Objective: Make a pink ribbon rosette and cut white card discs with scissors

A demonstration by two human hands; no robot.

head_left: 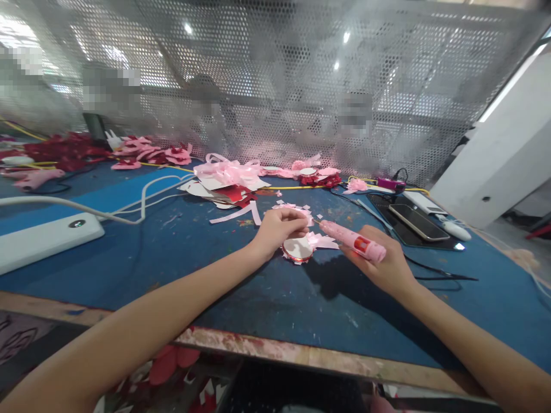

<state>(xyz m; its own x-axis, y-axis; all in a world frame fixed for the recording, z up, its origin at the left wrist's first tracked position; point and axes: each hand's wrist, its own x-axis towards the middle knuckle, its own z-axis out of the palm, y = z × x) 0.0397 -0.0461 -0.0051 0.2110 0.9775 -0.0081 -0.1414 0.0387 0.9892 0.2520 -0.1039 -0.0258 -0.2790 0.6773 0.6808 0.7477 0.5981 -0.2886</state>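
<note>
Head view: with the white disc (298,250) taken as clock centre, the disc lies flat on the blue desk (241,298), red edging visible at its rim and a pink ribbon (326,242) spreading from it toward two o'clock. The left hand (279,229), at ten o'clock, has its fingers drawn together narrowly, apparently pinching a small pink piece (303,214) at twelve o'clock; the fingertips partly cover the contact. The right hand (383,261), at three o'clock, is wrapped around a pink glue gun (350,238), nozzle pointing toward ten o'clock and just beside the pinched piece; whether it touches cannot be confirmed. A heap of pink ribbons (228,172) rests on white and red sheets at ten o'clock, a white box (51,241) lies well apart at nine, and a phone (417,222) sits between two and three. The step in hand is judged to be putting glue on the pink piece. The next move calls for a steady nozzle, and fingertips kept off the hot tip.
</note>
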